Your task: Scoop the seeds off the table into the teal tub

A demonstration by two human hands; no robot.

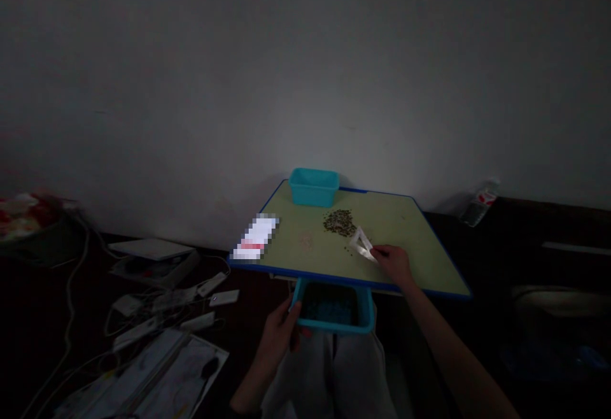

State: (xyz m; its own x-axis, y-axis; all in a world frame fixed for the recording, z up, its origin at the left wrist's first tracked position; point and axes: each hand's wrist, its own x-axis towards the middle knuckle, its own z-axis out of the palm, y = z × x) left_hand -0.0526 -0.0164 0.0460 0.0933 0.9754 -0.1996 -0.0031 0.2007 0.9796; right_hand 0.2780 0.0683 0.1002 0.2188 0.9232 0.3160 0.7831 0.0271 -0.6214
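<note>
My left hand (280, 328) grips the left end of a blue plastic bin (365, 317), held just below the table's near edge over my lap. Dark contents, too dim to name, lie inside it. In my right hand (394, 263), between thumb and fingers, is a clear triangular set square (363, 245), low over the table. Its far tip points at a pile of small dark and pale grains (340, 221), with a few strays nearby. To the left of the pile lies a small pale patch of bits (306, 241), too faint to make out.
A second blue bin (314, 188) stands at the back of the blue-edged table (410, 234). A blurred-out bright rectangle (255, 237) lies at its left edge. Cables and white adapters (181, 301) clutter the left side; a plastic bottle (481, 204) lies at right.
</note>
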